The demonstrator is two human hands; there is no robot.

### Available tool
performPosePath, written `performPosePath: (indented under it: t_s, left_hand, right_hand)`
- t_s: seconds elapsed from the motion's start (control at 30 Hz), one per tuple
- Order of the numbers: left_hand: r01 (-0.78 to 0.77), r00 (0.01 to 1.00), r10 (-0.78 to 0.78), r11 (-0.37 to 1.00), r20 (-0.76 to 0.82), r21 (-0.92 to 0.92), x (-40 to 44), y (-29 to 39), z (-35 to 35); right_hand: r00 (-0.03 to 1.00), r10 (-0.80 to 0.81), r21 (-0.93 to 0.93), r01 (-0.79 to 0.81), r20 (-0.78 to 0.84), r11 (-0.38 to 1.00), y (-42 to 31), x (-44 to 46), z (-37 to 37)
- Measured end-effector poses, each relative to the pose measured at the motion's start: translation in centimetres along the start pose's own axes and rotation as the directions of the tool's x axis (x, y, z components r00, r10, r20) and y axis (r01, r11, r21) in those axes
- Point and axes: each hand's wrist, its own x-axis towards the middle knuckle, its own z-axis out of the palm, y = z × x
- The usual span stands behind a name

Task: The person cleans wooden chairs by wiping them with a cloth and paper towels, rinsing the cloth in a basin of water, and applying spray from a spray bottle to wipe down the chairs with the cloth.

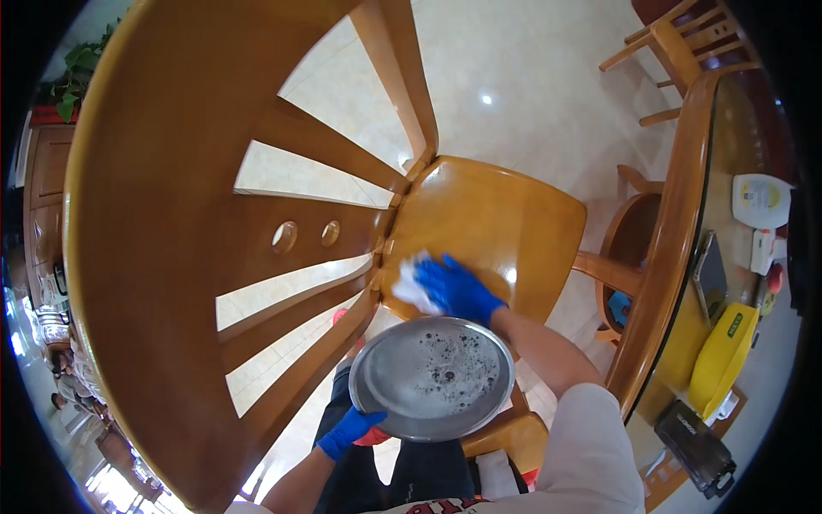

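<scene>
My left hand (349, 431), in a blue glove, grips the near-left rim of a round metal basin (377, 377). Soapy water with bubbles fills the basin, which is held above my lap. My right hand (458, 289), also blue-gloved, presses a white cloth (413, 289) against the seat of a wooden chair (488, 214), close to the backrest. The cloth is bunched under and beside the fingers. Something red (372, 438) shows under the basin beside my left hand; I cannot make out what it is.
The slatted chair backrest (154, 214) rises large on the left. At right, a wooden table (658, 300) bears a yellow container (723, 360), a phone (711, 276), a white bottle (762, 201) and a dark case (695, 447). Another chair (681, 56) stands at the far right.
</scene>
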Motion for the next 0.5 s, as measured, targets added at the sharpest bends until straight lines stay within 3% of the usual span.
performPosePath:
  t_s: [0.07, 0.1, 0.13, 0.17, 0.2, 0.23, 0.27, 0.33, 0.37, 0.5]
  left_hand:
    - [-0.011, 0.994, 0.017, 0.998, 0.107, -0.054, 0.9, -0.6, -0.2]
    - [-0.010, 0.994, 0.016, 0.999, 0.109, -0.053, 0.9, -0.4, -0.2]
    - [0.014, 0.993, -0.006, 0.998, 0.120, -0.069, 1.1, -0.5, 0.0]
    - [0.040, 0.991, -0.030, 0.996, 0.129, -0.083, 1.2, -0.6, 0.1]
    - [0.043, 0.992, -0.032, 0.996, 0.126, -0.084, 1.4, -0.9, 0.0]
    - [0.037, 0.992, -0.025, 0.995, 0.121, -0.096, 0.9, -1.4, 0.0]
    - [0.032, 0.991, -0.018, 0.994, 0.131, -0.105, 1.1, -1.6, 0.1]
    - [0.030, 0.992, -0.019, 0.996, 0.128, -0.086, 1.0, -1.5, -0.2]
    - [0.025, 0.992, -0.016, 0.997, 0.125, -0.074, 1.1, -1.6, -0.4]
    - [0.020, 0.995, -0.014, 0.998, 0.102, -0.053, 0.9, -2.0, -0.8]
  right_hand:
    - [0.972, -0.174, -0.400, 0.224, 0.158, 0.888, -0.9, -4.6, 0.6]
    - [0.988, -0.082, -0.137, 0.100, 0.133, 0.986, -0.1, -6.3, 0.3]
    - [0.991, 0.011, 0.140, -0.030, 0.135, 0.990, 0.4, -6.8, -0.8]
    - [0.940, 0.283, 0.190, -0.318, 0.188, 0.929, 2.0, -6.8, -1.8]
    - [0.812, 0.524, 0.221, -0.577, 0.256, 0.786, 3.9, -5.7, -4.4]
    - [0.878, 0.473, -0.310, -0.471, -0.075, 0.826, 6.6, -5.7, -3.2]
    - [0.841, 0.516, -0.520, -0.518, -0.164, 0.679, 9.2, -4.5, -4.2]
    - [0.733, 0.588, -0.272, -0.676, -0.341, 0.685, 12.0, -0.1, -7.3]
    - [0.699, 0.615, -0.278, -0.713, -0.366, 0.644, 13.4, 2.2, -7.1]
    - [0.763, 0.520, -0.216, -0.622, -0.383, 0.753, 12.4, 9.5, -5.5]
